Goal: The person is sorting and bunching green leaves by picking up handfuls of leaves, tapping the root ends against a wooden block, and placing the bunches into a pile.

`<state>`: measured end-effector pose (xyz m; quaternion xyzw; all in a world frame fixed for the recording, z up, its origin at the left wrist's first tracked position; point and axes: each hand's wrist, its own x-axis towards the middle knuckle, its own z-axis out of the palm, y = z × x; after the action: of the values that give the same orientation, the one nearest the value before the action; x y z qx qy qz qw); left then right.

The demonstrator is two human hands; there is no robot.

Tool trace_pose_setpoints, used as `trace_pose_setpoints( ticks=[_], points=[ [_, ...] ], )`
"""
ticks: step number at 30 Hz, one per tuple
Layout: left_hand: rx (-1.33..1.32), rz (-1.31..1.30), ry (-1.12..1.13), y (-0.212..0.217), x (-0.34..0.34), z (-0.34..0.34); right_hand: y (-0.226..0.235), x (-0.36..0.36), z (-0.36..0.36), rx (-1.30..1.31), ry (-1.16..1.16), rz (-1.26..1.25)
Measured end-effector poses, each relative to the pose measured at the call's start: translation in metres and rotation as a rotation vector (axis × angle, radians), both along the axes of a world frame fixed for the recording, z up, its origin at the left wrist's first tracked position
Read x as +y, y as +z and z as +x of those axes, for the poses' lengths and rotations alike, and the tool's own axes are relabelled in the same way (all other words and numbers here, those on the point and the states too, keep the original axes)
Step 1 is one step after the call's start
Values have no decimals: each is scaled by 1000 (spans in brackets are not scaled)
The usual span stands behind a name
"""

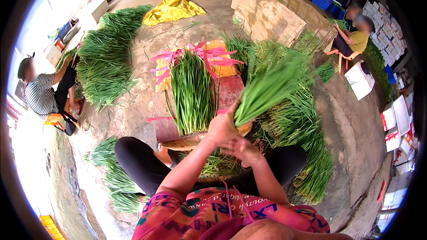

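My left hand [222,128] is closed around the pale stem ends of a bunch of chives [275,86]. The long green leaves fan out up and to the right, smeared by motion. Just below it, my right hand [247,152] is slightly blurred, its fingers stretched toward my left wrist, with nothing visible in them. A neat stack of chives [193,93] lies in front of me on a reddish board [231,90], stem ends toward me. Pink ribbons [209,54] lie over an orange-yellow sheet [222,70] at the board's far end.
Loose chives [302,124] are heaped on my right. More heaps [104,58] lie at the far left, and tied bunches [118,173] beside my left knee. Large brown sheets [267,13] and a yellow sack [173,10] lie beyond. People sit working at left [44,84] and right [358,38].
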<state>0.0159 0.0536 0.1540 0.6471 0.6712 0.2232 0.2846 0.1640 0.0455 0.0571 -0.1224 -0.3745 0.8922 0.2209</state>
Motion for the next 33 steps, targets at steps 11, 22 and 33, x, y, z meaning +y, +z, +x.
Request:
trace_pose_setpoints(
  ticks=[11, 22, 33],
  points=[
    [92, -92, -52, -7, -51, 7, 31, 49, -14, 69, -459, -221],
    [-1754, -537, 126, -150, -34, -11, -13, 93, -40, -838, -299, 81],
    [-1899, -538, 135, -160, -48, -13, -56, 66, -28, -784, -459, 138]
  ],
)
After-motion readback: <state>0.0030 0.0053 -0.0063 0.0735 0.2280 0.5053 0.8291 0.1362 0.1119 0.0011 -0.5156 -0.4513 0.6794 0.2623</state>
